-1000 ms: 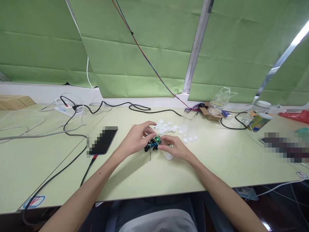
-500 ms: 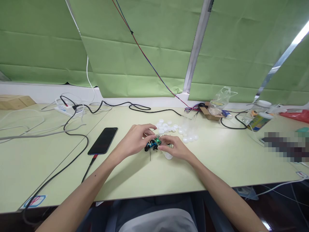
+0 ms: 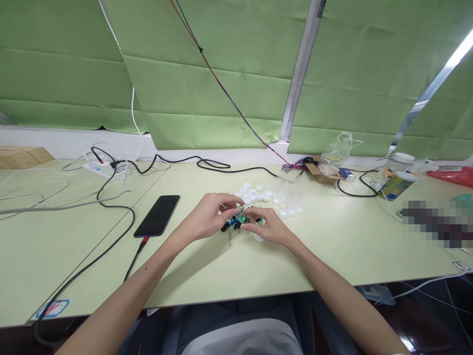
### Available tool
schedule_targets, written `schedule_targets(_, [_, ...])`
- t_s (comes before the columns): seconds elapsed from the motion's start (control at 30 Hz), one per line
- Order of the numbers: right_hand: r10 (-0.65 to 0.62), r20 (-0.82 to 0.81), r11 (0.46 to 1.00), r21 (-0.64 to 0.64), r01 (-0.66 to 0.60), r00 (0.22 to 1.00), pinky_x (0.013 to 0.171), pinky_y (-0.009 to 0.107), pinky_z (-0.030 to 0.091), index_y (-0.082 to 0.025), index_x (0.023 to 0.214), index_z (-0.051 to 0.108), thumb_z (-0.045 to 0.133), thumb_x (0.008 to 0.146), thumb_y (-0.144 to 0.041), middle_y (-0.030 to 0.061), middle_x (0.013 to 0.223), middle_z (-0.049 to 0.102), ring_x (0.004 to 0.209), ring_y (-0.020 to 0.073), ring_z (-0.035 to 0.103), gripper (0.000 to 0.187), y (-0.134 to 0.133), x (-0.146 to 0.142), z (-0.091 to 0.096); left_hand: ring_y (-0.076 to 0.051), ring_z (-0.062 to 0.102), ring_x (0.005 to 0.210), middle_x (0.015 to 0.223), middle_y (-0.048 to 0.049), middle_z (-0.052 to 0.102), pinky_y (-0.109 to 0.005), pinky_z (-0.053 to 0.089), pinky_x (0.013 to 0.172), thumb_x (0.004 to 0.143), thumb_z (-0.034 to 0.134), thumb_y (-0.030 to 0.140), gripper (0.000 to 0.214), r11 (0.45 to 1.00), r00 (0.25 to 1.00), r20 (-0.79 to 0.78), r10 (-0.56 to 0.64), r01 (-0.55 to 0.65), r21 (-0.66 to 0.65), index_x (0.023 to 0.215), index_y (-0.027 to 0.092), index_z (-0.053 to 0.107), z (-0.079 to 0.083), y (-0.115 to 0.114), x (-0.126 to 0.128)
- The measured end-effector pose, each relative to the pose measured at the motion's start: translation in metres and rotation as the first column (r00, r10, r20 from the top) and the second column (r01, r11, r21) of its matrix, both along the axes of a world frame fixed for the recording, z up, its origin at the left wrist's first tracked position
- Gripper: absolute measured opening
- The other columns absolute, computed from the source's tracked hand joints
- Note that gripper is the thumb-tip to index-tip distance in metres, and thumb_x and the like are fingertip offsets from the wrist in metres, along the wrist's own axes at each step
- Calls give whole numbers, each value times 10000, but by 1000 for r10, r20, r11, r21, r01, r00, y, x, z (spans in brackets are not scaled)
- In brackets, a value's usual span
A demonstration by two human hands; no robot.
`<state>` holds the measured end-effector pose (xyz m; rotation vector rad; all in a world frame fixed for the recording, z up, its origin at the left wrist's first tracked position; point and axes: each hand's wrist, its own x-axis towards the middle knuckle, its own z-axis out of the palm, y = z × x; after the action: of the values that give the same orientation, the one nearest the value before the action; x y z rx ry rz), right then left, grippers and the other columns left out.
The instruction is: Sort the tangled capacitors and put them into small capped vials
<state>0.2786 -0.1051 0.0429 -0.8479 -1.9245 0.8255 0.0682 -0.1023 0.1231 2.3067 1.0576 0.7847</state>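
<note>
A small blue-and-black electronic device (image 3: 232, 222) with a lit green spot and thin wire-like leads is low over the table, partly hidden by my fingers. My left hand (image 3: 211, 216) curls its thumb and fingers around its left and upper side. From the right, my right hand (image 3: 269, 227) pinches the part beside the green light, fingertips close together. Just behind my hands several round white caps (image 3: 253, 193) lie scattered. Another white piece (image 3: 258, 237) shows under my right hand.
Left of my hands lies a black phone (image 3: 157, 216) with a charging cable (image 3: 136, 257) plugged in. A power strip (image 3: 101, 169) and loose cables spread across the back left. An open cardboard box (image 3: 321, 173) and a labelled jar (image 3: 398, 186) stand at the back right.
My left fingertips have shifted slightly right and down, nearer the right hand. The green light and the device's right part have moved a little, and the white piece beneath is more covered.
</note>
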Motion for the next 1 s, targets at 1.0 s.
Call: schedule_targets(1.0, [-110, 102, 946, 317, 72, 989, 794, 331, 528, -203, 1168, 630, 665, 881, -364, 75, 996, 713, 837, 191, 658, 331, 0, 0, -5, -117, 549, 509, 601, -7, 622, -224, 406, 477, 786, 690, 377, 220, 899, 972, 226, 70, 36, -436, 847, 165, 680, -7, 7, 0])
